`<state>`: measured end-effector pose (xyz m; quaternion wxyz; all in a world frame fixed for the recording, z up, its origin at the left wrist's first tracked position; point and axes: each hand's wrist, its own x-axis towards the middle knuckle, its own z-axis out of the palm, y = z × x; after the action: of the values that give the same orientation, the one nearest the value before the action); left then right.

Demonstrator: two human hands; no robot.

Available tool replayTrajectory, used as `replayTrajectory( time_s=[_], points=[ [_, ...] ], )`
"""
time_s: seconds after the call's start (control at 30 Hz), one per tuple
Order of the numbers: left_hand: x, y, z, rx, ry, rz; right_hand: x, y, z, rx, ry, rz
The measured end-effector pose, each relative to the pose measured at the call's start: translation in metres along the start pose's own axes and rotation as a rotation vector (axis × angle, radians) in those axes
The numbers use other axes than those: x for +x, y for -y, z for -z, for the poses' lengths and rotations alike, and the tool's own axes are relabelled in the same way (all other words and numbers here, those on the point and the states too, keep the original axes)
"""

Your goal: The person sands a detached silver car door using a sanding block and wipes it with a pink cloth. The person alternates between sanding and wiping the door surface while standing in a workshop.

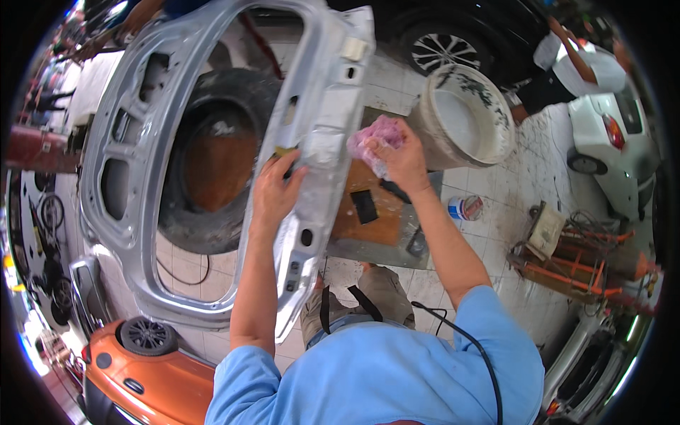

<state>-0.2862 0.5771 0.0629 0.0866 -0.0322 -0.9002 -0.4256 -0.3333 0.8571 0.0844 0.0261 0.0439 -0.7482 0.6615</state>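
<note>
1. Holding small yellowish pad in loosely curled left hand, at silver panel near its right edge.
2. Gripping crumpled pink cloth in closed right hand, near the panel's right edge.

The metal panel is gleaming silver-grey; the wad is showing mottled pink and white. The bucket is wearing dark splotches over off-white, the tyre is looking black, the shirt is showing light blue, and one car is shining orange.
</note>
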Motion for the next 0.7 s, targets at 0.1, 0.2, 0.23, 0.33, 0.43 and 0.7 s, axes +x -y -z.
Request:
replayTrajectory(
  time_s=[0.1,0.2,0.23,0.33,0.43,0.7],
  points=[
    [-0.01,-0.012,-0.025,0.061,-0.017,-0.115,0.03,-0.006,0.102,-0.017,-0.058,-0.128],
    [0.007,-0.027,-0.043,0.174,-0.04,-0.112,0.069,-0.025,0.192,-0.04,-0.068,-0.301],
    [0.025,-0.032,-0.048,0.221,0.0,-0.012,0.081,-0.036,0.213,-0.176,-0.032,-0.248],
    [0.108,-0.048,-0.063,0.102,-0.149,0.245,0.111,-0.074,0.254,-0.551,0.173,-0.304],
    [0.201,-0.063,-0.088,0.151,-0.254,0.155,0.126,-0.111,0.258,-0.675,0.385,-0.506],
    [0.294,-0.07,-0.167,0.407,-0.01,0.298,0.132,-0.185,0.267,-1.016,0.856,-0.492]
  ],
)
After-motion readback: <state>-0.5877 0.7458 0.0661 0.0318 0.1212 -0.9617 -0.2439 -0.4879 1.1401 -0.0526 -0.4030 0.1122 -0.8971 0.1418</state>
